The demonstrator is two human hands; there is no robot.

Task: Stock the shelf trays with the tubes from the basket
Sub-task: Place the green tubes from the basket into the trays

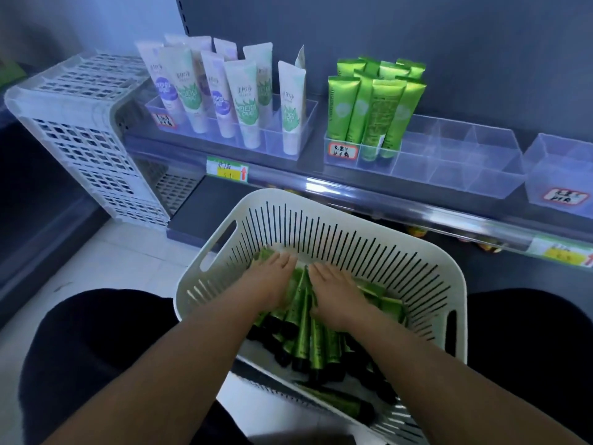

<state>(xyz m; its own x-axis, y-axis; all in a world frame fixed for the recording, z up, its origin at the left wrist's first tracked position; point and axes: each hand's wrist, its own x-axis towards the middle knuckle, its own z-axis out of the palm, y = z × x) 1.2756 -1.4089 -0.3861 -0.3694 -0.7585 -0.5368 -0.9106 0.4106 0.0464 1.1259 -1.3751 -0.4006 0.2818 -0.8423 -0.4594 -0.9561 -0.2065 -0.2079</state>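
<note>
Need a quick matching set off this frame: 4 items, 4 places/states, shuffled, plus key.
Items
1. white basket
2. green tubes on shelf
3. both hands
4. white lattice crate

Places/states
A. upright in the left end of a clear divided tray
B. on its side, left of the shelf
C. in front of the person, green tubes lying inside
D. laid flat on the tubes in the basket

Pairs: 1-C, 2-A, 3-D, 4-B

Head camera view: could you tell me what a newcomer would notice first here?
Probably the white slotted basket at centre, where the left hand and right hand press into a pile of green tubes. Behind it, on the shelf, more green tubes stand upright in a clear tray whose right compartments are empty.
</note>
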